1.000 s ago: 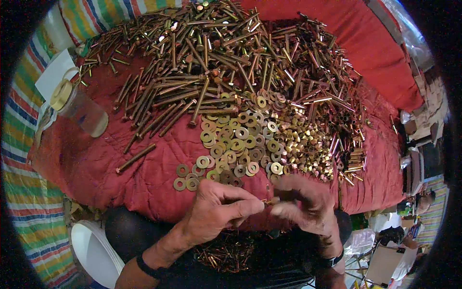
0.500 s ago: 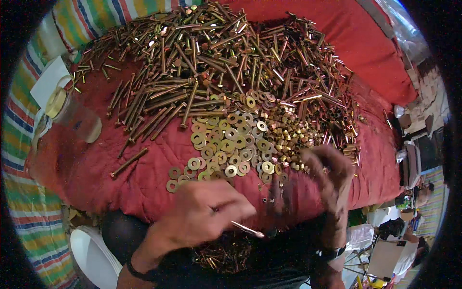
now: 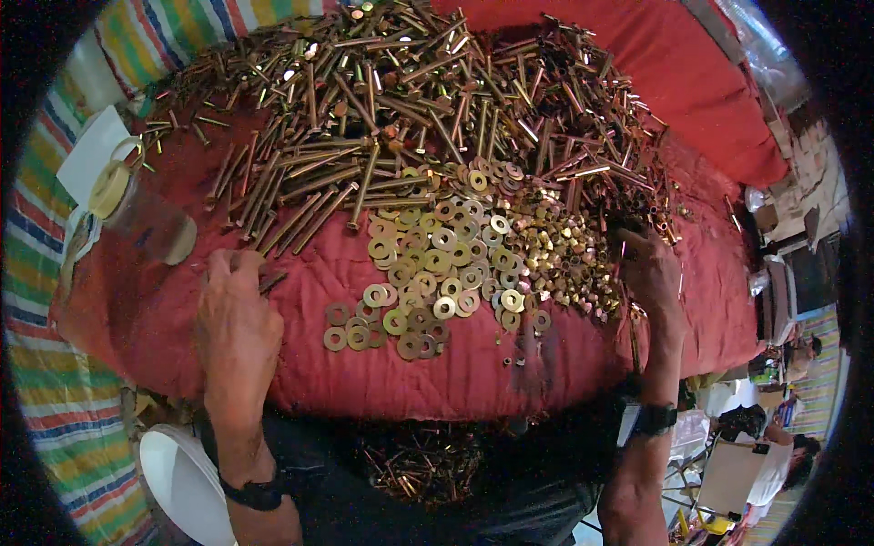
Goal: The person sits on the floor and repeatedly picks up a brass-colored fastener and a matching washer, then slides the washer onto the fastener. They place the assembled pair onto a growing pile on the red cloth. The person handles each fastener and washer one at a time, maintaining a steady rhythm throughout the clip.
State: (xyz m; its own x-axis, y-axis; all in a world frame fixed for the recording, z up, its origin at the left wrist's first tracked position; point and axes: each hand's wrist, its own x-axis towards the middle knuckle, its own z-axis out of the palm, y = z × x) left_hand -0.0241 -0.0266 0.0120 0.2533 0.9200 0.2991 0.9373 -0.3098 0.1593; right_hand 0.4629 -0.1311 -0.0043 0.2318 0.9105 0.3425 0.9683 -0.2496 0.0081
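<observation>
Basically, a red cloth-covered table (image 3: 364, 373) is being used as the work surface, with a large heap of long brass-coloured steel bolts (image 3: 410, 118) spread across its far half. A patch of flat gold round washers (image 3: 428, 273) is lying nearer, and a cluster of small brass hex nuts (image 3: 564, 259) is sitting just right of it. The left hand (image 3: 238, 328) is being closed on a dark bolt (image 3: 271, 282) at the heap's near-left edge. The right hand (image 3: 651, 273) is being pressed into the nuts; its grip cannot be told.
</observation>
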